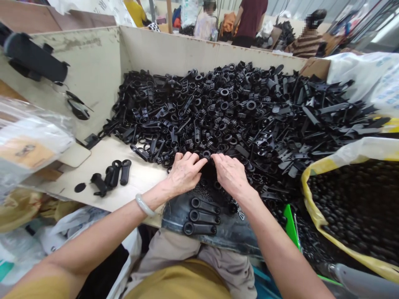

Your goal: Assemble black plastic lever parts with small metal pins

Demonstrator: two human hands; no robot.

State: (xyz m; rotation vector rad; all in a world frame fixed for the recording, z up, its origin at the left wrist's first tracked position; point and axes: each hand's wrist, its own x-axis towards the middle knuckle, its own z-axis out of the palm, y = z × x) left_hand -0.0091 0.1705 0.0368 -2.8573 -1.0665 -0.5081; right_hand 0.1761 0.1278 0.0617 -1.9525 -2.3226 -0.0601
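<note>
Both hands reach to the near edge of a large pile of black plastic parts [218, 112]. My left hand [186, 172], with a pale bangle on its wrist, has its fingers curled at the pile beside a small black ring [206, 154]. My right hand [230, 172] is bent over parts just right of that ring; what its fingertips touch is too small to tell. Nearer me, three black arm-shaped pieces [204, 216] lie in a row on a dark mat [177, 226]. Small metal bits [201, 192] sit between the hands and the row.
Several black parts [116, 172] lie on the pale board [140, 178] at the left. A yellow-rimmed sack [308, 195] of black pieces stands right, beside a green edge [291, 226]. A dark tool [37, 58] hangs upper left. Other people are behind the bin wall [174, 47].
</note>
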